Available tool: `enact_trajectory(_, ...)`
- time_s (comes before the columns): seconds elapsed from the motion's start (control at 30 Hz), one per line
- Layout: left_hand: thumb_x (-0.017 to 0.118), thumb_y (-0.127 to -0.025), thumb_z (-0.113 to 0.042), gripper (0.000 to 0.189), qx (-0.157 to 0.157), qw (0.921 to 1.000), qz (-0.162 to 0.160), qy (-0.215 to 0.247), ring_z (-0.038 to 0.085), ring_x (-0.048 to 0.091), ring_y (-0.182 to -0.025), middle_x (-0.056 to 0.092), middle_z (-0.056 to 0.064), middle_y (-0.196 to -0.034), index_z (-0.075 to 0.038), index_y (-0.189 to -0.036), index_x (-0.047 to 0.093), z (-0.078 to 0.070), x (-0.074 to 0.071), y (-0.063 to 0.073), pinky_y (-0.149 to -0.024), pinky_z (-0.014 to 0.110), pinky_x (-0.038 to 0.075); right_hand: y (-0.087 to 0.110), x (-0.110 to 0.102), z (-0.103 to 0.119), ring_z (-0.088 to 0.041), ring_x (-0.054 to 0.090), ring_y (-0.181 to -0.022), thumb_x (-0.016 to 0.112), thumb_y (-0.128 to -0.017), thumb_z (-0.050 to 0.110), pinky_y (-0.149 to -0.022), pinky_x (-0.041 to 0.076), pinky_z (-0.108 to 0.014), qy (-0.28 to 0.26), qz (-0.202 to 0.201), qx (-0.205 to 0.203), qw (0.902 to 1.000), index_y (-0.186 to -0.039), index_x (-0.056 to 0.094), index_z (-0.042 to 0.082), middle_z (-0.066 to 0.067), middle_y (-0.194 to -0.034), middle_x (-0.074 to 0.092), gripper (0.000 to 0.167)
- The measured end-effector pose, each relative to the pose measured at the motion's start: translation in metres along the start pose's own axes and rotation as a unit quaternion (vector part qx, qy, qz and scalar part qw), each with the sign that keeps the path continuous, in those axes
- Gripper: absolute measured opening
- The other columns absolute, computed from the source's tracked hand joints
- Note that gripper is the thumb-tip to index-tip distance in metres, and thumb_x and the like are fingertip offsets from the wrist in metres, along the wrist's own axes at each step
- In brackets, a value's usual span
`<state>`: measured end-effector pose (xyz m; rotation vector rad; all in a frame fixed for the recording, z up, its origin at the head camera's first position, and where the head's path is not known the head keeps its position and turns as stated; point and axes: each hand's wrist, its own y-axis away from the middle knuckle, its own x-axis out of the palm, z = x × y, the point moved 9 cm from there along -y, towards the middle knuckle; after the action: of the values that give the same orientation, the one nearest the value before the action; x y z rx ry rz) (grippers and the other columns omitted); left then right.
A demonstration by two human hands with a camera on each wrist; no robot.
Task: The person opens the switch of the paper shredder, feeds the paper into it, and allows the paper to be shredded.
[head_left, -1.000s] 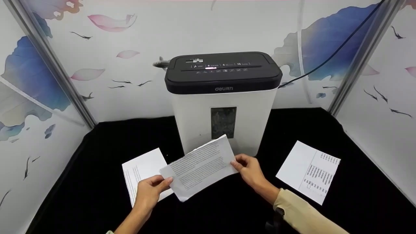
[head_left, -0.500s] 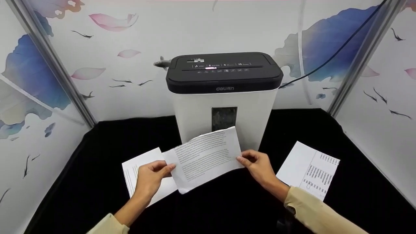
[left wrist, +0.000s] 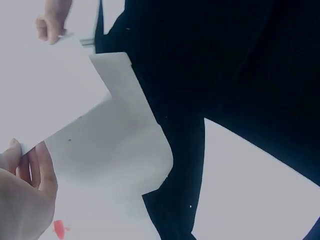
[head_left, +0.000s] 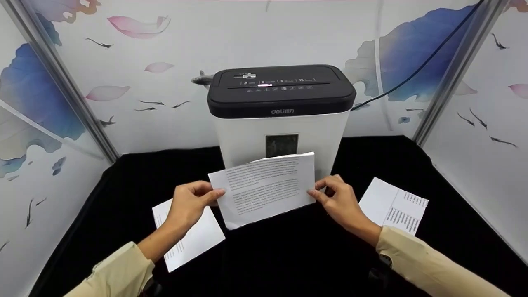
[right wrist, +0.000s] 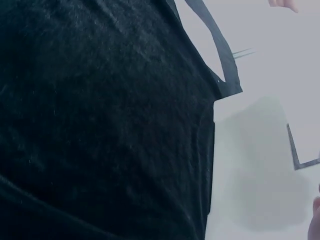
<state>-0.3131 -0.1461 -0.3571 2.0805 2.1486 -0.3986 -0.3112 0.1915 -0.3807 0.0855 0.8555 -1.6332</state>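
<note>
In the head view a printed sheet of paper with a slightly uneven top edge stretches between both hands. My left hand pinches its left edge between thumb and fingers. The right edge is pinched by my right hand. The sheet is tilted up in front of a paper shredder, below its black top and partly covering its window. In the left wrist view the held paper shows a blank side, and the left hand grips its edge. Only fingers of the right hand show in the right wrist view.
One printed paper lies on the black cloth at left, partly under the left forearm. Another printed paper lies at right, partly behind the right arm. A black cable runs up from behind the shredder. Patterned panels surround the cloth.
Both hands have raised the sheet toward the shredder and turned it more level. The right hand has moved slightly right, and the forearms reach farther forward.
</note>
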Motion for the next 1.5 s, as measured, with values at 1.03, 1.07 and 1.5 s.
enact_trajectory(1.03,0.077,-0.089,-0.014,0.028,0.045,0.9979,0.041,0.02,0.008,0.073,-0.071,0.073,-0.011,-0.077,0.006,-0.108,0.073,-0.11,0.001,-0.056,-0.079,0.025,0.061,-0.07,-0.065,0.065,-0.01,0.046,-0.084,0.081,-0.079,0.003,-0.075,0.037,-0.02,0.06,-0.007,-0.117,0.9913,-0.079,0.07,0.0,-0.011,-0.082,0.07,0.011)
enact_trajectory(1.07,0.077,-0.089,-0.014,0.028,0.05,0.9977,0.042,0.02,0.008,0.074,-0.071,0.073,-0.011,-0.077,0.006,-0.108,0.072,-0.114,0.001,-0.058,-0.08,0.025,0.061,-0.073,-0.067,0.067,-0.01,0.047,-0.084,0.081,-0.079,0.003,-0.075,0.037,-0.02,0.061,-0.01,-0.12,0.9909,-0.079,0.071,-0.001,-0.012,-0.083,0.071,0.01)
enact_trajectory(1.5,0.077,-0.089,-0.019,0.028,0.083,0.9962,0.022,0.013,0.008,0.074,-0.073,0.073,-0.007,-0.082,0.002,-0.107,0.074,-0.146,0.001,-0.07,-0.086,0.028,0.06,-0.093,-0.085,0.082,-0.003,0.044,-0.088,0.078,-0.081,0.003,-0.079,0.037,-0.028,0.074,-0.032,-0.134,0.9877,-0.079,0.068,-0.002,-0.015,-0.092,0.072,0.011)
